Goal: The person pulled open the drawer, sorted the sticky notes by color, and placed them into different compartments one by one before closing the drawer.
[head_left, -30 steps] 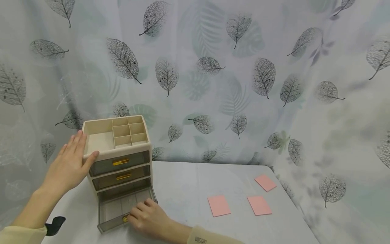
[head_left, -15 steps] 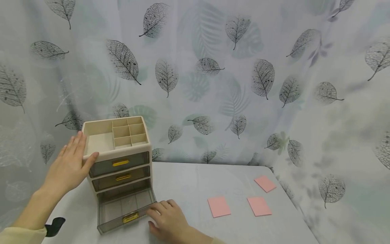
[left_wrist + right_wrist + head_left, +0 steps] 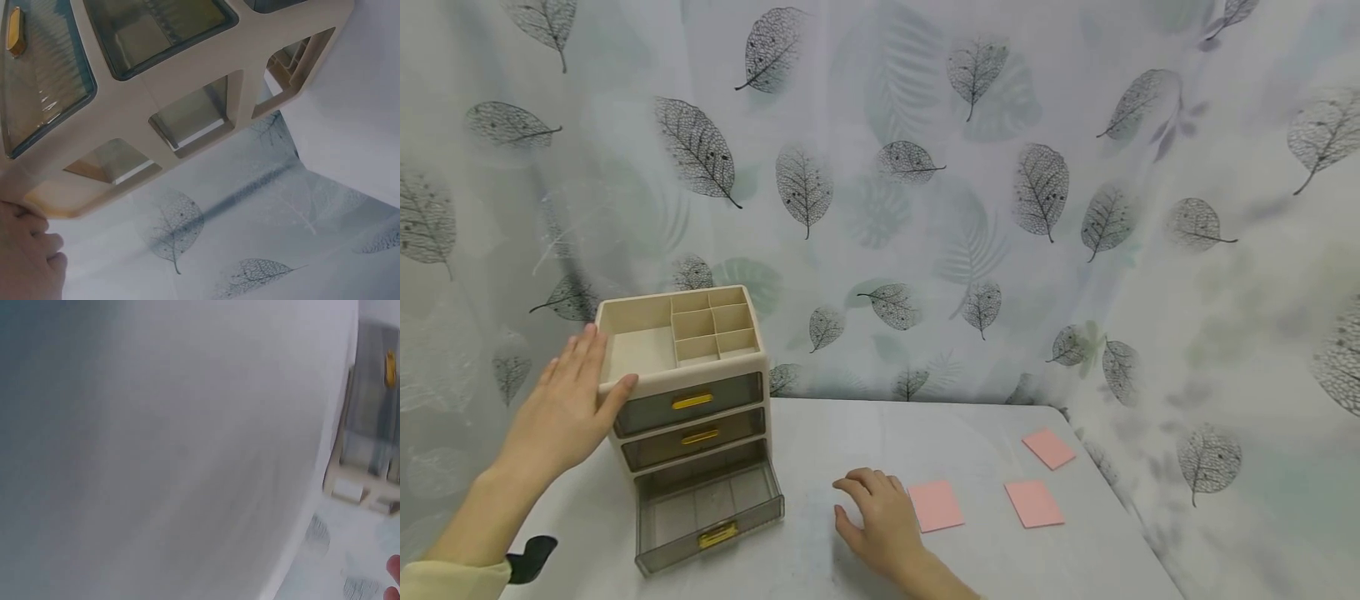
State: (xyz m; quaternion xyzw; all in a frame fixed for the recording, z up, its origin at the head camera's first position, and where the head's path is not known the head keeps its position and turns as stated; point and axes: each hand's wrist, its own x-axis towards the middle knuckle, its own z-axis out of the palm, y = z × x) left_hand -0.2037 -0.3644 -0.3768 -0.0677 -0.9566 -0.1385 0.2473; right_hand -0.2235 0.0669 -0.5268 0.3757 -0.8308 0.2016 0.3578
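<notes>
A cream drawer organizer [image 3: 681, 383] with smoky drawers and gold handles stands on the left of the table. My left hand [image 3: 561, 408] rests on its left side, fingers straight along the upper edge and thumb at the front top corner. In the left wrist view, my left hand [image 3: 28, 253] shows at the organizer's [image 3: 134, 103] edge. The bottom drawer [image 3: 711, 508] is pulled out, with nothing visible inside; the two above it are closed. My right hand [image 3: 880, 521] is over the table, holding nothing, fingers loosely bent, just left of a pink square sticky note pad [image 3: 937, 505].
Two more pink pads lie farther right, a front pad [image 3: 1034, 503] and a back pad [image 3: 1048, 448]. The organizer's top tray [image 3: 647, 346] has several compartments. A leaf-print curtain [image 3: 880, 208] hangs behind the white table [image 3: 827, 433]. A black shape [image 3: 531, 558] shows by the left sleeve.
My right hand has let go of the bottom drawer's handle and moved right, toward the pink pads. The drawer stays pulled out, and my left hand keeps its place on the organizer.
</notes>
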